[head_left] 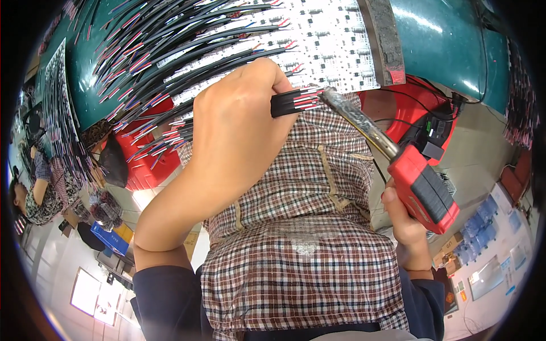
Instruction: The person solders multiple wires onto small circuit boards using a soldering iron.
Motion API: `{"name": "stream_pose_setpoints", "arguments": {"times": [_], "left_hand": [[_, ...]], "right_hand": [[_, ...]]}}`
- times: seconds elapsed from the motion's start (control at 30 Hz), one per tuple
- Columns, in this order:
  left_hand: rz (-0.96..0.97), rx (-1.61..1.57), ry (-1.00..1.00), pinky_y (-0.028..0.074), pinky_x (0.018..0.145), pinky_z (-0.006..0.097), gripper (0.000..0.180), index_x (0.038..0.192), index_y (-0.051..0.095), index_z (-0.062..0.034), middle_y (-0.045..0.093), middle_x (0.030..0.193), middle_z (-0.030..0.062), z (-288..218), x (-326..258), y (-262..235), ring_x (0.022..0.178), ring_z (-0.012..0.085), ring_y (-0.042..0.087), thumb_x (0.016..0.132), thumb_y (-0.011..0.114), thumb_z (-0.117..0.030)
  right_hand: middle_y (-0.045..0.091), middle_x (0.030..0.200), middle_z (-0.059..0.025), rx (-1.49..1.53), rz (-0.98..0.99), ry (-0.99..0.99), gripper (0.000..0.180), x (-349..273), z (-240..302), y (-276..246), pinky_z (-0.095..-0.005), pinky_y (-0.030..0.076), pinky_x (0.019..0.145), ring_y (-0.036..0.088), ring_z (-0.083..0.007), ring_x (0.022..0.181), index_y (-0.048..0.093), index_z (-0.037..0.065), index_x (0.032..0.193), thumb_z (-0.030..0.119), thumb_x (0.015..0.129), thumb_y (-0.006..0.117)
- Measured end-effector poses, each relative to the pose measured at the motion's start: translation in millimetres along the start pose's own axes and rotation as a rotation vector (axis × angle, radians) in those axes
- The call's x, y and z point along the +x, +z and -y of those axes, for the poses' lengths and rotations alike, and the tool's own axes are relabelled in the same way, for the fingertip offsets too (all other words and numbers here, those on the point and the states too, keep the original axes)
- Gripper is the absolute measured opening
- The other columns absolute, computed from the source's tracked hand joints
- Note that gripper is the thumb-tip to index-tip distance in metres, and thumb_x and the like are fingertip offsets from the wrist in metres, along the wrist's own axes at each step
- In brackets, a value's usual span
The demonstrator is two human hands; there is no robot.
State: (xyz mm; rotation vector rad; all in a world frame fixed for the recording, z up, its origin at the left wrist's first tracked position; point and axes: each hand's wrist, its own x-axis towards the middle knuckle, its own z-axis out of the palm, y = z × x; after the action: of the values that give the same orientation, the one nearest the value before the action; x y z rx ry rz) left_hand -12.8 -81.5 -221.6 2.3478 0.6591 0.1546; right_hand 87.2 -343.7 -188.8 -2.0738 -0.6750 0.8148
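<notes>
Here, nearest to the camera, a checked apron in brown and white covers the person's lap and fills the lower middle of the view. Over it, the left hand is closed in a fist around a small bundle of black cables. Their stripped ends, red and white at the tips, stick out of the fist toward the person's right, so the long axis of the bundle lies almost level, from left to right.

On the other side, the right hand is wrapped around the red and black handle of a soldering iron. The grip is firm, with the thumb on the side of the handle. The metal shaft of the iron runs upward and to the left, and its tip meets the cable ends, touching them or just beside them; I cannot tell which. So the two things come together between the hands, and the left hand is much nearer to this point than the right one.

Behind the hands, many more black cables with coloured ends hang over a dark green surface, beside a white panel with rows of small parts. A red container stands further away. At the far left edge another person is sitting.
</notes>
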Motion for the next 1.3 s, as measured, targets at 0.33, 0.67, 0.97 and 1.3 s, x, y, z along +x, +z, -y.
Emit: {"name": "stream_pose_setpoints", "arguments": {"times": [0.33, 0.67, 0.97, 1.3], "left_hand": [[-0.026, 0.007, 0.029, 0.048, 0.056, 0.038, 0.019, 0.079, 0.058, -0.0039, 0.063, 0.069, 0.0111, 3, 3, 1, 0.064, 0.0302, 0.064, 0.071, 0.075, -0.005], [0.020, -0.010, -0.001, 0.049, 0.058, 0.040, 0.021, 0.080, 0.059, -0.0031, 0.063, 0.069, 0.0127, 1, 5, -2, 0.066, 0.0322, 0.064, 0.068, 0.076, -0.005], [-0.014, 0.021, 0.028, 0.049, 0.058, 0.040, 0.020, 0.080, 0.059, -0.0032, 0.064, 0.070, 0.0124, 3, 3, 1, 0.066, 0.0318, 0.064, 0.068, 0.074, -0.005], [-0.006, 0.027, 0.014, 0.047, 0.058, 0.028, 0.017, 0.079, 0.062, -0.0033, 0.061, 0.065, 0.0056, 1, 5, -2, 0.059, 0.0175, 0.060, 0.072, 0.077, -0.005]], "right_hand": [[0.071, 0.090, -0.0136, -0.019, -0.016, -0.020, 0.028, -6, -6, -3, -0.0329, 0.055, 0.071, 0.070, -0.0259, 0.076, 0.070, -0.001, 0.101, 0.003, 0.073, 0.074], [0.068, 0.079, -0.0103, -0.047, 0.002, 0.005, 0.023, -2, -1, -1, -0.0319, 0.050, 0.059, 0.066, -0.0246, 0.063, 0.070, 0.000, 0.096, 0.001, 0.074, 0.074], [0.069, 0.082, -0.0119, -0.030, 0.002, 0.042, 0.022, -4, -2, -2, -0.0326, 0.052, 0.062, 0.067, -0.0261, 0.066, 0.071, 0.001, 0.096, 0.002, 0.074, 0.074], [0.070, 0.086, -0.0135, -0.051, 0.001, -0.008, 0.026, -3, -3, -3, -0.0322, 0.054, 0.066, 0.070, -0.0259, 0.072, 0.070, -0.001, 0.099, 0.002, 0.073, 0.073]]}}
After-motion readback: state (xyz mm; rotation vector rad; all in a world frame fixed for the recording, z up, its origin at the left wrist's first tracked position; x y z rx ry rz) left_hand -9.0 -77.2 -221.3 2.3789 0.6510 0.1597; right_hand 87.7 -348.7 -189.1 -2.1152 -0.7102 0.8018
